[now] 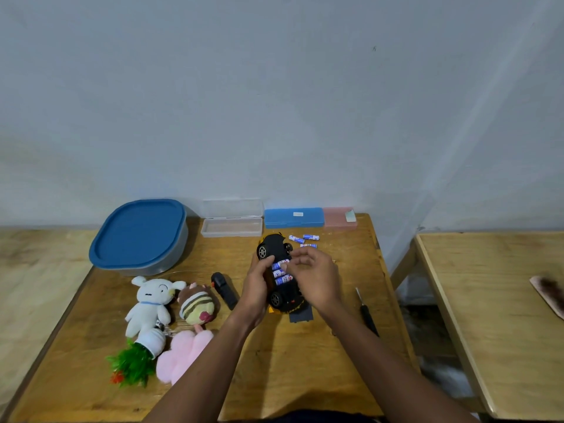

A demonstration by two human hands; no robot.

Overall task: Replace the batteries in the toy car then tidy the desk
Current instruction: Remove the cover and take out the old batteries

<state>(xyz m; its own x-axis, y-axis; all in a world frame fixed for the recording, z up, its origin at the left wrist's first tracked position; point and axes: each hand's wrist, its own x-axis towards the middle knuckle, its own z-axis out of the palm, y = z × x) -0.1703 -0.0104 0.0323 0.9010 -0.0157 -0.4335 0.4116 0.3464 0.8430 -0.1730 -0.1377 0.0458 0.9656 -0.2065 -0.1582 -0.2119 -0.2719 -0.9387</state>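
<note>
A yellow and black toy car (276, 248) is held upside down above the wooden desk (274, 361). My left hand (258, 288) grips its left side. Three blue and white batteries (282, 273) lie side by side in its uncovered compartment. My right hand (314, 276) touches these batteries with its fingertips, the thumb on the upper one. Three loose batteries (305, 239) lie on the desk just beyond the car. The dark battery cover (301, 317) lies flat on the desk under the car's near end. A black screwdriver (367, 315) lies to the right of my right forearm.
Along the back edge stand a blue-lidded tub (139, 235), a clear case with its lid up (232, 225), a blue case (293, 217) and a pink case (340, 218). A black remote (225, 290), three plush toys (171, 312) and a tipped fake plant (134, 361) lie left. A second table (503, 315) stands right.
</note>
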